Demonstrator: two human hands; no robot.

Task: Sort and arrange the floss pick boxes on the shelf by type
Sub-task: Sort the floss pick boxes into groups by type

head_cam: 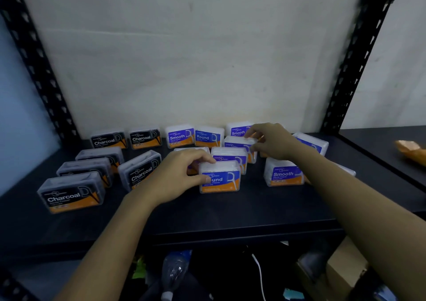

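Left hand: grips Round box at shelf front;
Right hand: pinches blue box behind it; label hidden;
Done: Charcoal boxes grouped left;
Remaining: Smooth boxes mixed with Round ones

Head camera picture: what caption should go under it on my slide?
Sorting floss: left hand grips a Round box, right hand grips a blue box; Charcoal boxes sit left on the shelf.

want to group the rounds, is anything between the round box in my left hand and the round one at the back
Yes. Two things stand between the held Round box and the back-row Round box: a blue-label box directly behind it, and a half-hidden box behind the left hand. The right hand grips another box.
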